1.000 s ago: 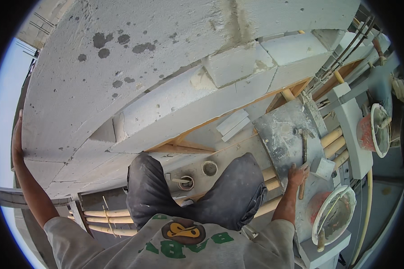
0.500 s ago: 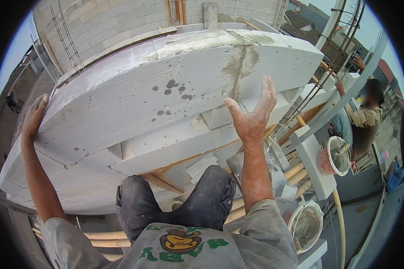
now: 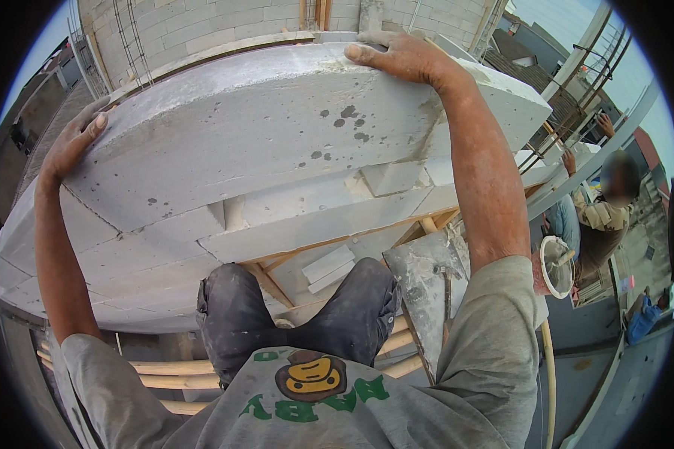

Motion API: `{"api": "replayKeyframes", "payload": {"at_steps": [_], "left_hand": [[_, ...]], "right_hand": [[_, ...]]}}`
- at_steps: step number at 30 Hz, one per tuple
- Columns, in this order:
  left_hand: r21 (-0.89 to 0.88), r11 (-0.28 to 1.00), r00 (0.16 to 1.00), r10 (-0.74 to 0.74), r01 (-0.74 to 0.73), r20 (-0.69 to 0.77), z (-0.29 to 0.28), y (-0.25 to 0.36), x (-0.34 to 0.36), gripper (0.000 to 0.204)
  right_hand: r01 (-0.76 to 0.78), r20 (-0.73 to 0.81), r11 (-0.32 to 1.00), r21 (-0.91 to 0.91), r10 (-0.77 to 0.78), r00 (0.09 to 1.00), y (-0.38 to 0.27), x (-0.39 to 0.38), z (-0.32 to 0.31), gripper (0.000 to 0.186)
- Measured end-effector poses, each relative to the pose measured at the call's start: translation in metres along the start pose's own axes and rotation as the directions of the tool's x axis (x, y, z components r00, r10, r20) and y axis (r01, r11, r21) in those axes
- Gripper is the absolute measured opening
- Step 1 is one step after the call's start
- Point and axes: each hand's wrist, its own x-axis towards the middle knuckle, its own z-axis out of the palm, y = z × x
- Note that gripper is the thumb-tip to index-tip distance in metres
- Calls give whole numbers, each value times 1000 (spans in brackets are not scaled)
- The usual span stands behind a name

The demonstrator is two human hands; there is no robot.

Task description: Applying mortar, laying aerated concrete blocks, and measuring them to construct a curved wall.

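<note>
A long pale aerated concrete block [image 3: 254,142] lies along the top course of the wall in front of me, with dark wet spots on its near face. My left hand [image 3: 81,138] is at its left end, fingers closed over the corner and thumb on the near edge. Across the top, towards the right, my right hand [image 3: 401,58] grips the block near a mortared joint, its thumb at the near edge. The right forearm hides part of that joint. Some fingers of both hands are out of sight behind the edges.
Lower blocks [image 3: 277,217] form the wall beneath. Bamboo poles [image 3: 172,382] and a mortar-smeared board [image 3: 419,273] are below me. At right are a mortar bucket [image 3: 558,266], steel rebar [image 3: 591,78] and a co-worker [image 3: 603,217]. Behind stands a block wall [image 3: 217,26].
My right hand, open in the air before, has come forward and down onto the block's top. My left hand stays at the left end, now further over its corner.
</note>
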Motion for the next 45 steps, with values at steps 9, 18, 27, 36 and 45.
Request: {"api": "replayKeyframes", "payload": {"at_steps": [9, 18, 27, 36, 45], "left_hand": [[76, 978, 951, -169, 195, -258, 6, -22, -32, 93], [78, 950, 921, -270, 302, -282, -3, -34, -31, 86], [91, 954, 938, -260, 287, -230, -5, -42, -33, 67], [140, 899, 886, -364, 414, -286, -4, -29, -28, 66], [133, 905, 877, -342, 403, -337, -1, -28, -27, 58]], "right_hand": [[367, 99, 930, 37, -369, 924, -64, 18, -7, 136], [372, 300, 927, 49, -369, 879, -202, 38, 33, 144], [399, 208, 915, 65, -404, 891, -224, 37, 49, 138], [421, 125, 899, 123, -435, 892, -223, 33, 56, 127], [480, 84, 873, 88, -487, 869, -226, 33, 57, 126]]}}
